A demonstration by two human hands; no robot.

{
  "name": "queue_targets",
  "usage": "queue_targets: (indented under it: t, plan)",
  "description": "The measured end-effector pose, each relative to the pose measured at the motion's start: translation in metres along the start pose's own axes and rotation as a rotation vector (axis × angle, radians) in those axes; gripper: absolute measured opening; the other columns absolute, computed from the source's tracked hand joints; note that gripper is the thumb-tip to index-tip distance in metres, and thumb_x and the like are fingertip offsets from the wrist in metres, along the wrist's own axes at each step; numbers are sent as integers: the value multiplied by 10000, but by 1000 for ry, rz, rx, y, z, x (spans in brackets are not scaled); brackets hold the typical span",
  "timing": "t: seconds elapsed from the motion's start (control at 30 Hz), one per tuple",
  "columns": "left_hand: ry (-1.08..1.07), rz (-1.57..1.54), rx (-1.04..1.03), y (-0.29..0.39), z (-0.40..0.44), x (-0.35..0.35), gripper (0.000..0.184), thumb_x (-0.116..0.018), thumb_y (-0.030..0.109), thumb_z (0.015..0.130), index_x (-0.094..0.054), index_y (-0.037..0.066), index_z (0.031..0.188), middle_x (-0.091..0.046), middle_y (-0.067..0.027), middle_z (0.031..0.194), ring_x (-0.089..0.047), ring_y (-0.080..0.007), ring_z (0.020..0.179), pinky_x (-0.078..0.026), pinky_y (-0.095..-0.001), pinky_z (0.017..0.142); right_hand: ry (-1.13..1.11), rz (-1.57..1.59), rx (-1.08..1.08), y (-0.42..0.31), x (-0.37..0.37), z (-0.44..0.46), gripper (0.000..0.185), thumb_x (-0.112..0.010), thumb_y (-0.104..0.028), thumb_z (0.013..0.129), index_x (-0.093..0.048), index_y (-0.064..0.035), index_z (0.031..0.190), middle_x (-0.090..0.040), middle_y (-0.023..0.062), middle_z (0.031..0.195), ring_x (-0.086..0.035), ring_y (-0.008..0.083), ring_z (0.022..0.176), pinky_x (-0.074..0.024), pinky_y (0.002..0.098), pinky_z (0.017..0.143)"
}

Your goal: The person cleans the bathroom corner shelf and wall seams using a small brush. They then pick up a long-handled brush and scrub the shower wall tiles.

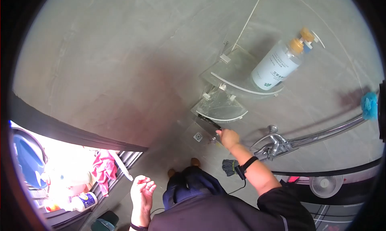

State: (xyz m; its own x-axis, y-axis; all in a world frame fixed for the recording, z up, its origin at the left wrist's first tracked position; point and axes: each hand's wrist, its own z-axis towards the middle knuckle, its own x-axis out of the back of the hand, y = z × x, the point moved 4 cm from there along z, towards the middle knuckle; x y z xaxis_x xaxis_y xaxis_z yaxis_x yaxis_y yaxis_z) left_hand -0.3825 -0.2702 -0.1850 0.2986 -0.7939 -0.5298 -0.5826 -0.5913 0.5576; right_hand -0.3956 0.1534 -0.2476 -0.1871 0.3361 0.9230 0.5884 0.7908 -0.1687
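My right hand (230, 139) is closed around the end of a slim black brush (211, 122), whose dark tip reaches the lower glass corner shelf (221, 106) near its left side. Whether the tip touches the glass is hard to tell. My left hand (143, 189) is raised at the lower left, palm up, its fingers loosely curled and apart with nothing in them. On the upper glass corner shelf (229, 72) stand pump bottles, the front one a pale bottle (275, 66) with a tan pump.
A chrome shower mixer (277, 144) with a rail juts from the right wall, near my right forearm. A floor drain (198, 137) and a grey cloth (230, 167) lie below. At left are a pink cloth (104, 168) and a white bottle (84, 201); a dark bin (105, 221) stands below.
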Motion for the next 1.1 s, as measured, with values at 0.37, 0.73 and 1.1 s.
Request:
queue_targets:
  t: [0.37, 0.73, 1.1]
  plan:
    - [-53, 69, 26, -21, 3, -22, 201, -490, 8, 765, -545, 39, 957, -571, -88, 868, -621, -211, 754, -536, -332, 701, 190, 250, 329, 58, 101, -37, 282, -465, -322, 929, -575, -64, 965, -648, 176, 881, -608, 387, 852, -461, 488, 724]
    - [69, 26, -83, -18, -17, -30, 210, -487, -9, 753, -533, 61, 945, -547, -66, 849, -593, -195, 717, -528, -314, 665, -170, -19, 540, -1, 57, 89, 301, -471, -321, 925, -606, -71, 826, -631, 185, 800, -601, 384, 815, -453, 476, 699]
    - [182, -56, -97, -34, -22, -24, 197, -494, 14, 763, -534, 62, 950, -554, -72, 870, -591, -197, 728, -521, -318, 683, -115, -301, 616, -47, 58, 96, 318, -425, -331, 945, -625, -101, 1037, -652, 192, 909, -629, 372, 851, -483, 473, 725]
